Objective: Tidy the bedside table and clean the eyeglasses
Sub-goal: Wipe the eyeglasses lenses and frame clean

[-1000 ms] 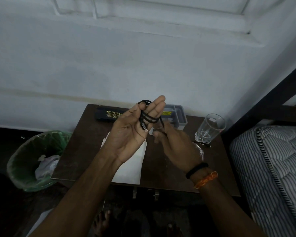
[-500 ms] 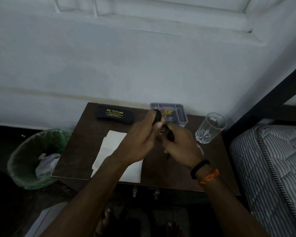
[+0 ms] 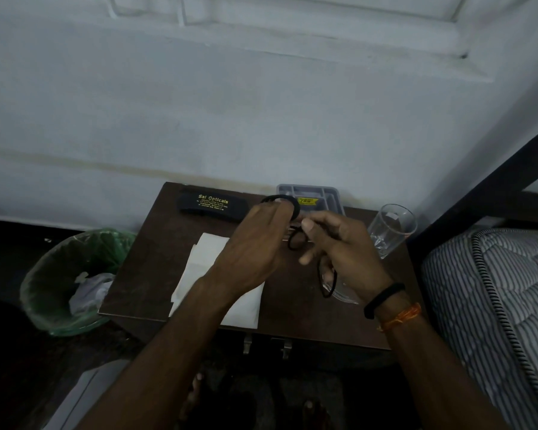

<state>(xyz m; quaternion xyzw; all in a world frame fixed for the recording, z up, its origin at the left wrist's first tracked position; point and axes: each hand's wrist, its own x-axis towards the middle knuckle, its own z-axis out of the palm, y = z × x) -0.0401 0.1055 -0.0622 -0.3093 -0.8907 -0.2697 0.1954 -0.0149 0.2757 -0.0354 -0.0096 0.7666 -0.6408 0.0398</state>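
A black cable [image 3: 296, 207] is coiled in loops between my hands, above the dark wooden bedside table [image 3: 137, 290]. My left hand [image 3: 255, 243] is palm down and closed on the coil. My right hand [image 3: 345, 243] pinches the loose part of the cable, which hangs in a loop below it. A black eyeglass case [image 3: 212, 205] with gold lettering lies at the table's back edge. Under my right wrist lies a clear, glassy item [image 3: 343, 294], mostly hidden; I cannot tell whether it is the eyeglasses.
A white paper sheet [image 3: 212, 265] lies on the table under my left forearm. A grey compartment tray [image 3: 308, 192] sits at the back, an empty drinking glass [image 3: 389, 228] at the right. A green-lined bin [image 3: 66, 274] stands left, a striped mattress [image 3: 494, 305] right.
My left hand turned from palm up to palm down and closed over the cable coil. Both hands sank closer to the table and the right hand keeps handling the loose cable.
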